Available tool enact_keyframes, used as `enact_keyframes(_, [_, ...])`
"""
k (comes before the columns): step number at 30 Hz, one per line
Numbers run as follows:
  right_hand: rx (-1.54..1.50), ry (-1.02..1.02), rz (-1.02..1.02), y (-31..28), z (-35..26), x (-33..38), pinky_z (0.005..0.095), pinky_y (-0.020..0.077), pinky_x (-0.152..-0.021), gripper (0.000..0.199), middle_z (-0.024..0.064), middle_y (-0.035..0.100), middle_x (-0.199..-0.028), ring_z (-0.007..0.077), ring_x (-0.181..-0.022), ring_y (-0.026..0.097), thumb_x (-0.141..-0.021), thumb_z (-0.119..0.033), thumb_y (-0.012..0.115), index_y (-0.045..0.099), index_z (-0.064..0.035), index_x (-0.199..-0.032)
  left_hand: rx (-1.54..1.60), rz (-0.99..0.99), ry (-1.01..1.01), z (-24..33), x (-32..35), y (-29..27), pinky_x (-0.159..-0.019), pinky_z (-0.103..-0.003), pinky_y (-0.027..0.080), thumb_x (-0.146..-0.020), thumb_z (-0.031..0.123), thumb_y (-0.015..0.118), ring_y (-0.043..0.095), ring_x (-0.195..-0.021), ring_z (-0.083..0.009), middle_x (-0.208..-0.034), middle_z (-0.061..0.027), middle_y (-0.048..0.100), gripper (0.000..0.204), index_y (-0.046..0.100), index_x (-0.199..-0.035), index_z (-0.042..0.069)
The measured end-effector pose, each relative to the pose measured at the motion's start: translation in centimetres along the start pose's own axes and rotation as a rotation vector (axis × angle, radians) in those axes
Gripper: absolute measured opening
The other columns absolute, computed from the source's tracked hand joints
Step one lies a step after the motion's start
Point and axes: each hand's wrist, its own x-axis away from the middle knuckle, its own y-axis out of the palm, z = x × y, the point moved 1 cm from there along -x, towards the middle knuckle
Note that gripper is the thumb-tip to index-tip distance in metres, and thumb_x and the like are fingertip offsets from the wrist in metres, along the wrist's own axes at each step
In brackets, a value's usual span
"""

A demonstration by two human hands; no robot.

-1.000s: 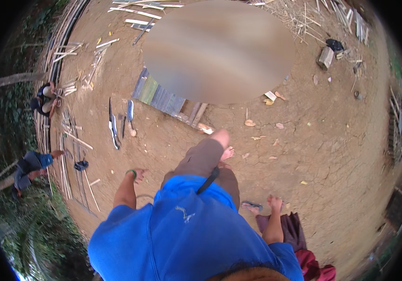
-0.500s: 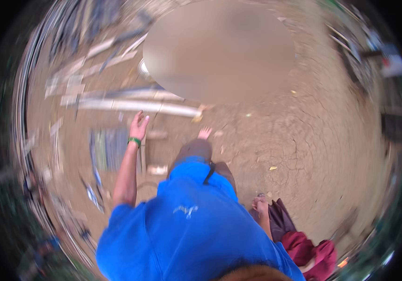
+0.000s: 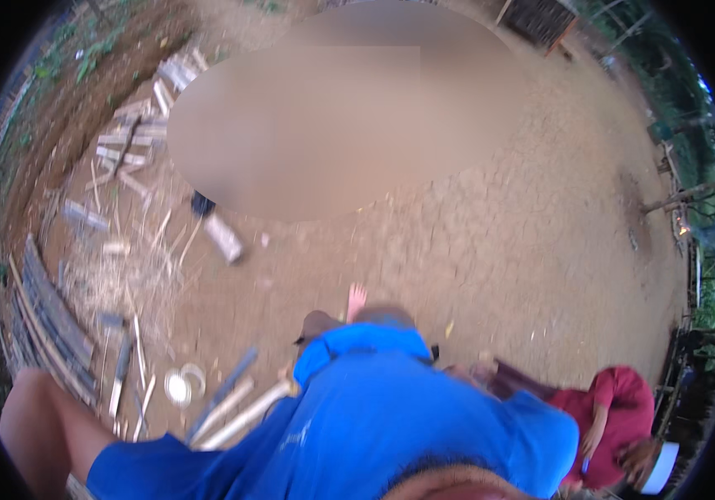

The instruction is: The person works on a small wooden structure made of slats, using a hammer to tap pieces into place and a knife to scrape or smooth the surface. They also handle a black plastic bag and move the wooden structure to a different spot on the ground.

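My left arm (image 3: 41, 425) is sharply bent at the lower left, with the elbow raised; its hand lies outside the picture. Close by my right hip, my right hand (image 3: 480, 369) is small, blurred and partly hidden by my blue shirt (image 3: 357, 417), so its fingers do not show clearly. Nearest to it is the dark purple cloth (image 3: 524, 379) on the legs of a person in a maroon top (image 3: 628, 400). One bare foot (image 3: 357, 300) of mine shows on the brown dirt ground (image 3: 490, 258).
Split wood pieces (image 3: 128, 150) and a short block (image 3: 224, 239) lie left. Nearer are a long knife (image 3: 121, 375), a round white object (image 3: 178, 387), pale strips (image 3: 245, 412) and curved poles (image 3: 53, 308). A blurred patch hides the upper middle.
My view has turned and the scene has swung round. My left arm, stretched forward before with its open hand in sight, is now bent, its hand gone from view. The maroon-clad person shows more fully.
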Motion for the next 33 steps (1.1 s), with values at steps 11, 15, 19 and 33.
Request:
enact_keyframes(11, [-0.713,-0.519,0.557,-50.8,-39.5,-26.6,0.0314,0.0547,-0.074,0.023,0.009,0.072,-0.086,0.017,-0.08,0.066,-0.099,-0.024,0.062,0.07,-0.0029,-0.1,-0.204,-0.718,-0.72,-30.1,24.1,30.9,-0.117,-0.048,0.031,-0.1,0.04,0.046,0.044,-0.136,-0.0396,-0.145,-0.0251,0.048,0.066,0.039,-0.145,-0.007])
enact_keyframes(15, [-0.589,-0.324,0.542,-56.1,-41.6,-30.9,0.0329,0.0539,-0.072,0.026,0.0078,0.07,-0.081,0.0169,-0.077,0.066,-0.096,-0.028,0.062,0.07,-0.0031,-0.101,-0.314,-1.26,-1.163,-37.0,43.9,32.2,-0.117,-0.048,0.032,-0.1,0.039,0.048,0.045,-0.136,-0.0396,-0.145,-0.0252,0.048,0.065,0.039,-0.145,-0.007])
enact_keyframes(19, [-0.52,0.058,0.367,-52.9,-34.7,-32.6,0.0369,0.051,-0.06,0.024,0.0079,0.067,-0.073,0.0181,-0.064,0.063,-0.091,-0.026,0.062,0.069,-0.0034,-0.092,-0.447,-1.598,-1.623,-35.4,55.6,26.2,-0.116,-0.048,0.032,-0.1,0.038,0.049,0.045,-0.135,-0.0397,-0.144,-0.0253,0.049,0.064,0.04,-0.145,-0.006])
enact_keyframes(33, [0.153,0.025,0.459,-101.4,-46.5,-68.8,0.0481,0.0518,-0.065,0.033,0.0142,0.07,-0.076,0.0319,-0.076,0.069,-0.085,-0.034,0.065,0.073,-0.002,-0.086,-0.911,-0.773,-1.595,-72.3,56.3,63.7,-0.114,-0.047,0.033,-0.099,0.035,0.053,0.047,-0.132,-0.0397,-0.142,-0.0255,0.05,0.061,0.041,-0.145,-0.004])
